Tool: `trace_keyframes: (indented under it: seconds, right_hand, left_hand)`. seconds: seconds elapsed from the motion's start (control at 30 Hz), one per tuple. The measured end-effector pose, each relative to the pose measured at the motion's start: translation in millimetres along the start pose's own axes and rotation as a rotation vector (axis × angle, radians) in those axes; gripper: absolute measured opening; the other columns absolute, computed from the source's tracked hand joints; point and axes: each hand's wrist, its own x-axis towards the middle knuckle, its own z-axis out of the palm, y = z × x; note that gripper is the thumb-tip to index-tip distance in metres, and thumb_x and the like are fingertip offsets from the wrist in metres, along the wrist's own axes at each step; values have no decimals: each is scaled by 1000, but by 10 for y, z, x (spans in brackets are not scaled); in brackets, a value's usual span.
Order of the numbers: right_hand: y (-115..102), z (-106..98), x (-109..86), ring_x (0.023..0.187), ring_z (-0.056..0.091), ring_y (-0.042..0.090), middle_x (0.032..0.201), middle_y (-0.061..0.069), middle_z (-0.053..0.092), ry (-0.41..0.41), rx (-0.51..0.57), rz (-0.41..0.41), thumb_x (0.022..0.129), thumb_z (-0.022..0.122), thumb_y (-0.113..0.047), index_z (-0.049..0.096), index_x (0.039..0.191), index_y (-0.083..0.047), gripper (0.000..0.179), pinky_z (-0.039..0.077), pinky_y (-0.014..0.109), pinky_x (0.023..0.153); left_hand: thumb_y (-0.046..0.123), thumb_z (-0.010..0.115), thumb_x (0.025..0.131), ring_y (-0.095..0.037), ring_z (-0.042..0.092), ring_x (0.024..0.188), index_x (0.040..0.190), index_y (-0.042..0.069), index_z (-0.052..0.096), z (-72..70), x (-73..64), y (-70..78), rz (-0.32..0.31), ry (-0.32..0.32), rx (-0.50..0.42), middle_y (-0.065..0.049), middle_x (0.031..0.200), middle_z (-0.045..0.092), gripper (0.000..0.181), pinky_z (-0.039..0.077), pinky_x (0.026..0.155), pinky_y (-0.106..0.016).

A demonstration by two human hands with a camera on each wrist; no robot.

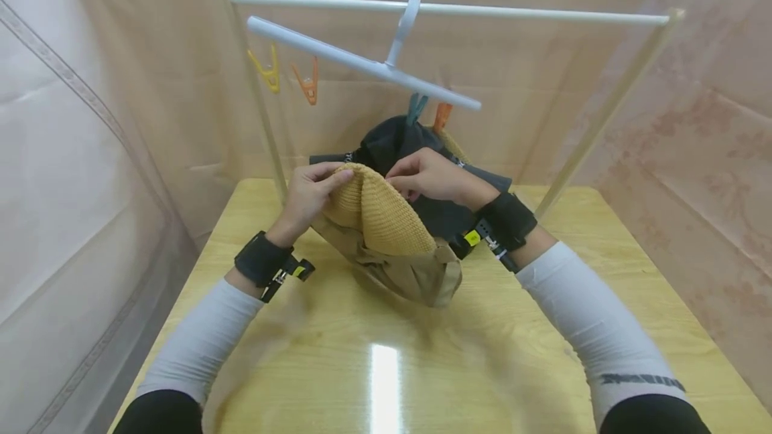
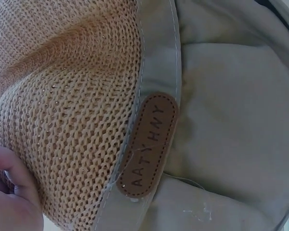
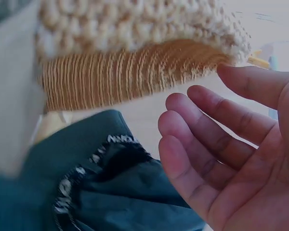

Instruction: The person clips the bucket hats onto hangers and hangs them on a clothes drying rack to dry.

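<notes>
A hat with a straw-coloured knit crown [image 1: 389, 213] and a beige cloth brim [image 1: 416, 280] is held over the table. Its brown label [image 2: 148, 145] shows in the left wrist view. My left hand [image 1: 307, 196] pinches the top of the crown between thumb and fingers. At the crown's other side is my right hand [image 1: 431, 176], its thumb right at the knit edge and its fingers [image 3: 216, 139] loosely bent, with nothing between them. Behind it a dark hat [image 1: 389, 136] with a lettered band hangs from a teal clothespin [image 1: 416, 109].
A tilted pale blue hanger [image 1: 362, 65] hooks over the white rod [image 1: 531, 12] of a stand. Yellow [image 1: 268, 69] and orange clothespins [image 1: 307, 82] hang at its left; another orange clothespin [image 1: 443, 116] holds something knit behind the dark hat. The wooden table [image 1: 301, 367] lies below.
</notes>
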Motion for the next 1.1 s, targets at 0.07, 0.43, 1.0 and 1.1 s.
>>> trace_keyframes:
  seconds: [0.07,0.43,1.0,1.1]
  right_hand:
    - [-33,-27,21,75,62,14,81,6,69,9,-24,0,97,59,-19,74,106,-6,22,54,26,70]
    - [-228,-80,158,70,61,12,78,7,67,45,-88,-34,96,61,-19,74,101,-5,20,53,25,66]
    - [-514,-112,420,72,63,26,78,10,68,230,-77,-65,97,60,-28,74,90,-6,27,51,24,63]
    - [-607,-124,461,67,62,21,74,9,67,274,-113,-61,97,59,-28,73,84,-5,29,48,23,60]
  left_hand:
    - [14,72,88,-4,49,63,108,-9,70,-16,18,-5,-5,7,-21,17,82,69,30,35,51,-16]
    - [11,71,89,0,42,48,88,25,76,-121,140,-29,-4,52,-71,19,72,66,15,32,44,-15]
    - [18,70,90,0,43,48,80,31,76,-258,390,-26,4,137,-142,17,71,68,18,35,44,-14]
    - [18,69,90,-1,40,45,80,31,76,-255,394,-8,0,143,-153,16,72,69,17,34,42,-14]
